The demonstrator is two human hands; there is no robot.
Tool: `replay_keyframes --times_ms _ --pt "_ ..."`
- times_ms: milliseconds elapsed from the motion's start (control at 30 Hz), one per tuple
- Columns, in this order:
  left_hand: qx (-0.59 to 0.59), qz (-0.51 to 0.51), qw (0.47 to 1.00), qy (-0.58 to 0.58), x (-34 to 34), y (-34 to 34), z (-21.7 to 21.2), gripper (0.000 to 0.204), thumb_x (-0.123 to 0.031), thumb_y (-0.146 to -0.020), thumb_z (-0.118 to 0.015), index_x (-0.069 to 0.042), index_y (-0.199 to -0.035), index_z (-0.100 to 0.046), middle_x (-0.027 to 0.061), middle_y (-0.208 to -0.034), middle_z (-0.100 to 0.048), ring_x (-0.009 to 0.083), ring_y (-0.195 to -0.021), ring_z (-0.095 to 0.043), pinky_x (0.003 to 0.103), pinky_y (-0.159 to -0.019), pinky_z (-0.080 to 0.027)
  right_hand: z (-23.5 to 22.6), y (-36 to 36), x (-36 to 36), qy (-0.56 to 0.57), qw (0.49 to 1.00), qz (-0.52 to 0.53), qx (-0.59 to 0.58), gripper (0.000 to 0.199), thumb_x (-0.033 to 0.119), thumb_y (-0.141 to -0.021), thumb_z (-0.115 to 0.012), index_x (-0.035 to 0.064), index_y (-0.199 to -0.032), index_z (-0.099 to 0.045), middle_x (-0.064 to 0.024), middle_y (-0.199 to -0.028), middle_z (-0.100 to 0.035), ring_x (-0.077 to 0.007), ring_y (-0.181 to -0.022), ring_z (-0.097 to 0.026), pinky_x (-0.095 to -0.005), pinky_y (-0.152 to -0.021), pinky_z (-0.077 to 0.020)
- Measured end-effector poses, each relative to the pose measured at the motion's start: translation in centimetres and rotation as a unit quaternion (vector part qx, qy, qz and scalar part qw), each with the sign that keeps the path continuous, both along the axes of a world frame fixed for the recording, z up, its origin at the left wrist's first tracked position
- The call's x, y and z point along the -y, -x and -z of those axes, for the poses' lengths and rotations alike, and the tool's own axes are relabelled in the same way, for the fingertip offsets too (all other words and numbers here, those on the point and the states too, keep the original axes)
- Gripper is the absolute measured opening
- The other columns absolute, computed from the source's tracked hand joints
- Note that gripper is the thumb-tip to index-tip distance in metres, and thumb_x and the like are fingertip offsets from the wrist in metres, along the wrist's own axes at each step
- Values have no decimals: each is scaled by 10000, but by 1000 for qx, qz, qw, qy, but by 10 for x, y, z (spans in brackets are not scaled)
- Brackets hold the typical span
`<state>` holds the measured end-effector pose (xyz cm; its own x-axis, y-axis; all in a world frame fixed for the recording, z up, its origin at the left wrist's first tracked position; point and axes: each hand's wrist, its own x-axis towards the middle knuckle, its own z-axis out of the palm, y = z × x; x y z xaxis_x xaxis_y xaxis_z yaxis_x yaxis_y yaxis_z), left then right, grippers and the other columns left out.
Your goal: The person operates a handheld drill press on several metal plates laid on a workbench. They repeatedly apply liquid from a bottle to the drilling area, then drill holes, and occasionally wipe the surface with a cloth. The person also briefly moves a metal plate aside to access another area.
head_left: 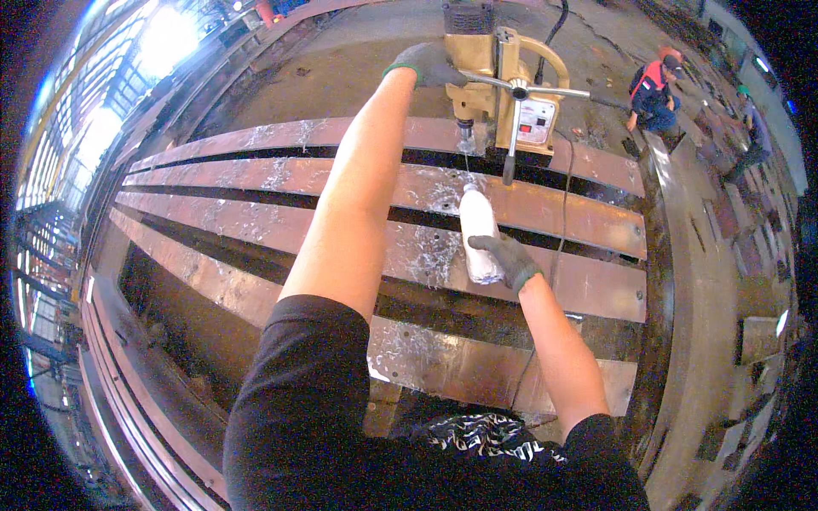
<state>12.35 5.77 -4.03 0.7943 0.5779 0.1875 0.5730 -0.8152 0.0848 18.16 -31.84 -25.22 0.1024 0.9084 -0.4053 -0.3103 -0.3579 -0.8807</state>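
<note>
My left hand [426,66], in a dark grey glove, is closed on one spoke of the feed handle [558,91] of a yellow magnetic drill [509,94]. The drill stands upright on the brown steel bars, its chuck [465,128] pointing down at one of them. My right hand [509,261], gloved too, grips a white squeeze bottle [479,223] around its lower part. The bottle's nozzle tilts toward the drill tip, and a thin stream runs between them. Pale metal shavings [436,255] lie scattered over the bars around the bottle.
Several long steel bars [545,213] lie side by side with dark gaps between them. A black cable [566,192] crosses the bars right of the bottle. Far right, a person in a red and dark top [654,89] crouches, and another person [750,128] is beyond.
</note>
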Motion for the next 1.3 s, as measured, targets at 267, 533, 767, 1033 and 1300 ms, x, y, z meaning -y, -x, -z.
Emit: replay_keyframes --times_ms 267,533,767,1033,1300 --pt "1 -14 1000 18 46 -8 -19 608 -589 -743 -762 -145 -1158 -785 160 -1202 -744 344 -1099 -705 444 -967 -537 4 -12 8 24 999 44 -1 505 283 -839 -819 -44 -1197 -675 -109 -961 -736 -213 -767 -713 -365 -689 -585" --pt "56 32 998 -9 13 -3 2 538 -533 -776 -768 -95 -1087 -785 180 -1100 -763 356 -987 -728 443 -880 -550 -12 1 6 28 998 41 -29 453 296 -839 -826 -36 -1128 -721 -126 -948 -748 -214 -750 -716 -364 -661 -593" --pt "36 -7 999 11 16 21 -7 540 -542 -803 -757 -9 -885 -788 217 -888 -757 335 -798 -723 468 -764 -531 2 5 -6 37 997 24 67 539 381 -757 -875 -12 -1104 -749 -100 -990 -758 -192 -729 -691 -339 -694 -574" --pt "5 -45 998 39 79 9 -41 516 -472 -774 -731 -18 -1007 -800 247 -957 -755 359 -888 -745 460 -866 -539 33 -8 -16 54 990 54 120 547 388 -734 -853 -26 -1077 -752 -126 -987 -759 -214 -787 -700 -344 -742 -556" --pt "27 -36 999 17 68 23 -33 502 -475 -786 -722 -24 -989 -805 219 -897 -759 334 -815 -739 445 -804 -542 -3 1 -4 32 994 61 90 579 453 -698 -872 -22 -1012 -765 -132 -880 -750 -258 -750 -715 -372 -677 -574"
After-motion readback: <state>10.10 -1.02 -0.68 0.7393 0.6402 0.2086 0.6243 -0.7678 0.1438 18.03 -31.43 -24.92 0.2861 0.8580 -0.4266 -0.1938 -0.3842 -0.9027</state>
